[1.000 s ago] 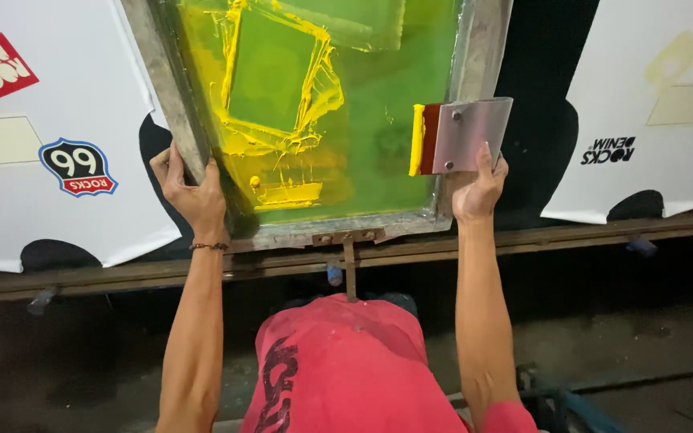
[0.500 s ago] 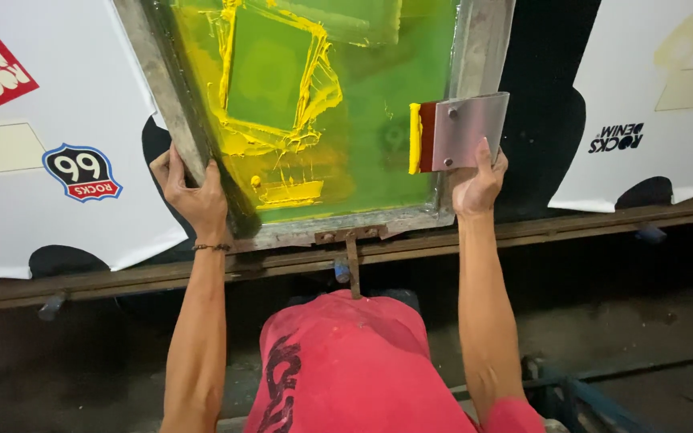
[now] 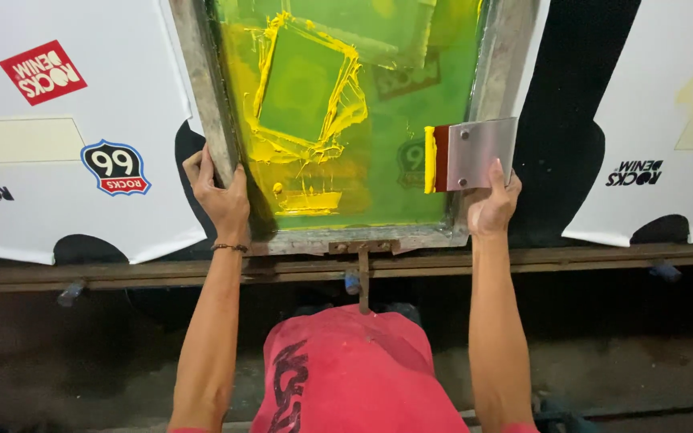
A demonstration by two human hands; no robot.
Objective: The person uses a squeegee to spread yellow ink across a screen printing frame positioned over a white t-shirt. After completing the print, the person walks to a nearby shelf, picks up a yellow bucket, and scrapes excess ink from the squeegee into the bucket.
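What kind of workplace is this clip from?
Most likely a screen-printing shop: a framed mesh screen smeared with yellow ink, a squeegee resting on it, and white printed panels laid along the table.

squeegee [image 3: 469, 155] blocks rt frame rail [image 3: 500, 64], mesh [image 3: 378, 152] open

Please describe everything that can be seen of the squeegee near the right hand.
The squeegee has a flat grey metal handle plate with small screws, a dark red band, and a blade edge coated in yellow ink. It lies sideways, blade pointing left, on the green mesh beside the right rail of the metal screen frame. The right hand touches its lower right corner with the fingers. The left hand grips the frame's left rail, away from it.
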